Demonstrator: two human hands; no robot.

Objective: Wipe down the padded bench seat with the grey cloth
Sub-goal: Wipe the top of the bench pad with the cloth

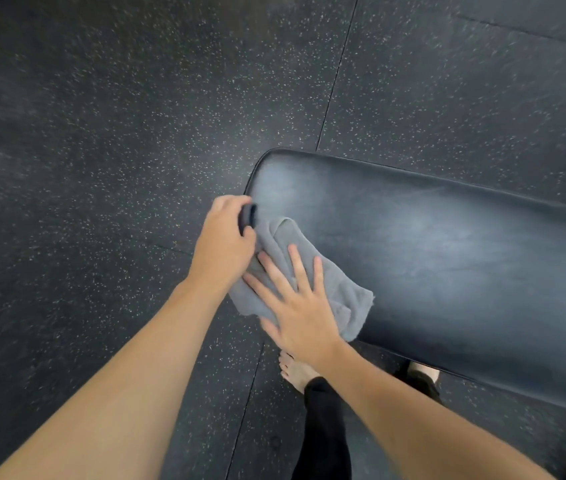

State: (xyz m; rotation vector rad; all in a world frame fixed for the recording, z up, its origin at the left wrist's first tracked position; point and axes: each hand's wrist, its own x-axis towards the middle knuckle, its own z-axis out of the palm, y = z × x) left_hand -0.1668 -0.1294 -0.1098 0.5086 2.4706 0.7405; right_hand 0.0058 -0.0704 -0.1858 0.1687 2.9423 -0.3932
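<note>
Bench seat runs lengthwise toward lower right.

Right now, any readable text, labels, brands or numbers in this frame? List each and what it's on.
None readable.
Padded bench seat: plain black upholstery, no logo or label on the visible part.
Grey cloth: no tag or print showing.
Speckled rubber floor: flecks and tile seams only, no markings.
Small dark object in the left hand: blurred, no text can be made out.
Right hand lies flat on the cloth; nothing written there.

Bench seat cut off at right edge; cloth partly hidden under hands.
</note>
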